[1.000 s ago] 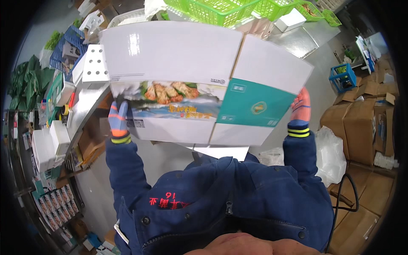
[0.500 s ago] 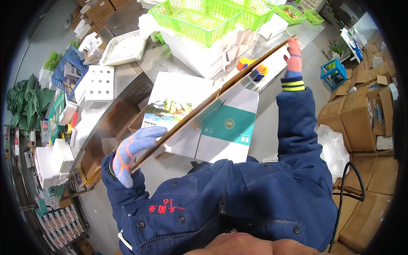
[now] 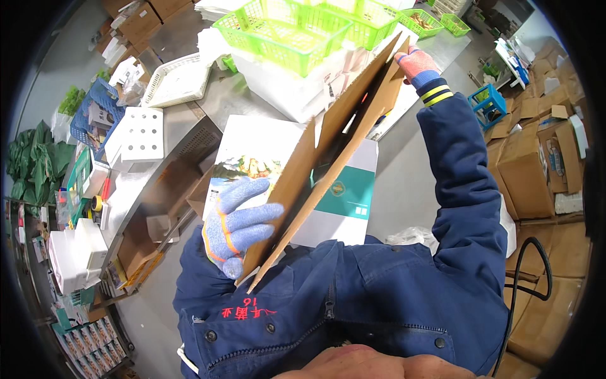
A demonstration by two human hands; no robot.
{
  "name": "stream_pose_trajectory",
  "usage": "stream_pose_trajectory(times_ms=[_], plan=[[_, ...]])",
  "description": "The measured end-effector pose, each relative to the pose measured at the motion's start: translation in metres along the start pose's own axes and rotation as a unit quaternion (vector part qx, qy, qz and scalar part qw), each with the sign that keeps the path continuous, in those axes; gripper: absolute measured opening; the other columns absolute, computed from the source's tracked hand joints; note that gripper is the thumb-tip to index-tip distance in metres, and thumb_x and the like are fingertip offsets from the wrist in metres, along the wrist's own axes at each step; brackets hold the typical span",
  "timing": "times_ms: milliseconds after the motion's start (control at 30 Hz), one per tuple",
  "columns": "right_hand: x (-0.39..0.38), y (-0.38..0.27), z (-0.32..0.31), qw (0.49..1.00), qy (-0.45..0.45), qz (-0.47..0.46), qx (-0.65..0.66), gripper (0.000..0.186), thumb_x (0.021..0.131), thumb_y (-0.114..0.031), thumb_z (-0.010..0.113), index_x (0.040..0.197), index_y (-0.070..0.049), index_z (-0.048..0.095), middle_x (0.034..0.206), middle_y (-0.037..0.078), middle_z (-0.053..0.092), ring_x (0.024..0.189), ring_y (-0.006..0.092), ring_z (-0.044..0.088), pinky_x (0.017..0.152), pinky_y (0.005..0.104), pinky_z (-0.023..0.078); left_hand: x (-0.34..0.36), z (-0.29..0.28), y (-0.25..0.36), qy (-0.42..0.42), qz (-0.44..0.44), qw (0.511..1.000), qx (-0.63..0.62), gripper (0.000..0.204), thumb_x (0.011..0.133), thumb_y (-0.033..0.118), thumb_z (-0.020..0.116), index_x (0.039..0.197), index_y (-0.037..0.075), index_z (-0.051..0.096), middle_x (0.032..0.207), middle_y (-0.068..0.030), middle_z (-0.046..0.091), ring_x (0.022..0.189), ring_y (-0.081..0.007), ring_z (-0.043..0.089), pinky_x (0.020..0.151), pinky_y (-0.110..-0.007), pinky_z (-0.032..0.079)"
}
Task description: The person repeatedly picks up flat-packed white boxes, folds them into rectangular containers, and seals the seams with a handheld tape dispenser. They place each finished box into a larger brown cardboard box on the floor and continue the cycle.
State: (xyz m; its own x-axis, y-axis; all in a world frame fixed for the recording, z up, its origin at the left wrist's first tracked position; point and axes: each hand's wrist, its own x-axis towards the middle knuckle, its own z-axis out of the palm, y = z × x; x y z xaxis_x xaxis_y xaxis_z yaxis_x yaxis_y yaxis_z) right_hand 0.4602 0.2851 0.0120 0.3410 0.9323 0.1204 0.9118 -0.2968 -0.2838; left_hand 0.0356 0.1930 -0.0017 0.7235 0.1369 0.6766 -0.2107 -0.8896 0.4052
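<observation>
A partly unfolded cardboard carton (image 3: 293,183) stands on edge in front of me, slanting from lower left to upper right. Its brown panels are apart, with a dark gap between them. My right hand (image 3: 418,64), in a pink-and-blue glove, grips the upper right corner. Low on the left side, my left hand (image 3: 237,227) in a blue glove with orange lines has its fingers spread against the panel. Behind the carton lie a white carton with a food picture (image 3: 255,139) and a white-and-green carton (image 3: 344,196), both partly covered.
Green plastic baskets (image 3: 306,55) sit on white boxes (image 3: 271,88) at the back. A white tray (image 3: 151,95) and a white holed board (image 3: 142,142) stand left on the metal table. Brown boxes (image 3: 521,180) and a black cable (image 3: 544,294) are at right.
The carton's panels have come apart from nearly flat. My left hand has moved right and spread its fingers on the panel; my right hand keeps the upper corner, shifted slightly left.
</observation>
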Motion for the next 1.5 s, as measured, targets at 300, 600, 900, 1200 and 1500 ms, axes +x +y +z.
stream_pose_trajectory(times_ms=[300, 600, 900, 1200, 1500], plan=[[-0.079, 0.015, -0.051, 0.964, -0.118, -0.142, 0.190, 0.055, 0.074, -0.014, 0.049, 0.127, -0.001, 0.042, 0.069, 0.016, 0.059, 0.064, 0.0314, 0.058, 0.063, 0.0368, 0.048, 0.072, -0.021, -0.011, -0.106, -0.026, 0.975, 0.196, 0.050, 0.073, 0.051, 0.056, 0.047, 0.011, 0.040, 0.050, -0.0050, 0.032, 0.051, -0.0247, 0.038, 0.061, -0.037, 0.034], [-0.089, -0.094, -0.011, 0.692, -0.115, -0.686, 0.194, 0.057, 0.057, -0.011, 0.052, 0.113, -0.009, 0.055, 0.121, 0.020, 0.047, 0.107, 0.0421, 0.045, 0.088, 0.0467, 0.040, 0.030, 0.072, -0.099, -0.002, -0.376, 0.894, -0.246, 0.011, 0.083, 0.013, 0.054, 0.087, 0.004, 0.060, 0.083, -0.0114, 0.058, 0.079, -0.0265, 0.054, 0.074, -0.035, 0.043], [-0.119, -0.099, 0.088, 0.623, -0.297, -0.706, 0.160, 0.060, 0.063, -0.004, 0.052, 0.122, -0.016, 0.051, 0.141, 0.011, 0.032, 0.128, 0.0335, 0.030, 0.097, 0.0423, 0.033, 0.077, -0.024, -0.074, 0.285, -0.182, 0.870, 0.359, 0.029, 0.079, 0.010, 0.054, 0.105, -0.002, 0.057, 0.104, -0.0167, 0.058, 0.098, -0.0297, 0.055, 0.090, -0.034, 0.039], [-0.137, -0.016, -0.025, 0.542, -0.427, -0.576, 0.438, 0.054, 0.085, -0.036, 0.050, 0.121, 0.003, 0.048, 0.125, 0.021, 0.047, 0.117, 0.0370, 0.043, 0.102, 0.0436, 0.028, -0.028, -0.007, -0.031, -0.042, -0.367, 0.922, -0.117, 0.071, 0.086, 0.057, 0.029, 0.124, 0.000, 0.048, 0.129, -0.0196, 0.046, 0.122, -0.0311, 0.040, 0.103, -0.040, 0.026], [-0.079, -0.006, 0.100, 0.922, -0.063, -0.199, 0.325, 0.066, 0.085, -0.026, 0.055, 0.136, 0.001, 0.025, 0.131, 0.024, 0.039, 0.121, 0.0357, 0.038, 0.102, 0.0361, 0.028, -0.021, 0.009, -0.036, 0.024, -0.452, 0.863, -0.222, 0.075, 0.088, 0.057, 0.032, 0.135, -0.001, 0.031, 0.139, -0.0179, 0.033, 0.131, -0.0341, 0.026, 0.109, -0.044, 0.014]])
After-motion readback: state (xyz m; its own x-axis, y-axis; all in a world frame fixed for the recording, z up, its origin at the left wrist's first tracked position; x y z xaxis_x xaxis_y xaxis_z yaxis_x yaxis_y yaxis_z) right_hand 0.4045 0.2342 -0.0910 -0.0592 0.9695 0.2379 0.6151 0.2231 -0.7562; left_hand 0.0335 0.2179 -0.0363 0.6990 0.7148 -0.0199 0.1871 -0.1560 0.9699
